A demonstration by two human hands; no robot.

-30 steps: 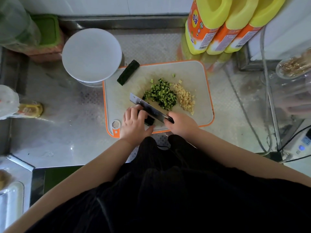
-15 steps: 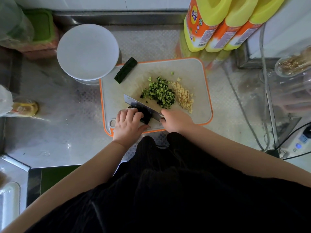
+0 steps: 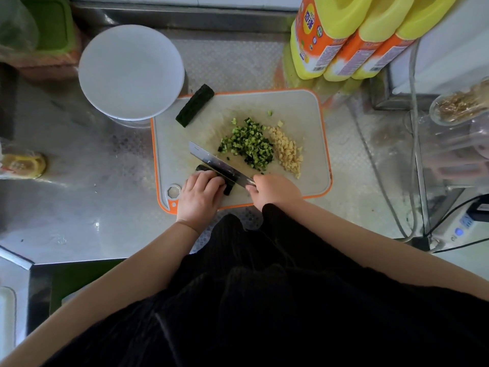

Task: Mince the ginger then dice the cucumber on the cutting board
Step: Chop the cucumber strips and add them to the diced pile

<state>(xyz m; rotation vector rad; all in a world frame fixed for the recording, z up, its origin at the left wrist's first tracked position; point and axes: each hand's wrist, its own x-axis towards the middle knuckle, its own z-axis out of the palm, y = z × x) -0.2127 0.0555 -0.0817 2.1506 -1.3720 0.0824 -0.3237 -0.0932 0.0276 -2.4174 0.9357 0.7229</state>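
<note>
From my remote view, left to right:
Item 1: white plate [image 3: 131,71], on the steel counter [image 3: 79,207], its rim just over the far left corner of the cutting board [image 3: 304,109].
Item 2: 1 uncut cucumber piece [image 3: 195,105], dark green, lying across the board's far left edge.
Item 3: left hand [image 3: 199,198], fingers curled down over a cucumber strip [image 3: 229,187] at the board's near edge, holding it.
Item 4: knife [image 3: 219,165], blade set against that strip beside the knuckles.
Item 5: diced cucumber [image 3: 248,145], 1 heap mid-board.
Item 6: right hand [image 3: 275,190], wrapped around the knife handle.
Item 7: minced ginger [image 3: 287,152], 1 pale heap touching the dice's right side.
Item 8: 3 yellow bottles [image 3: 352,35], far right, behind the board
</note>
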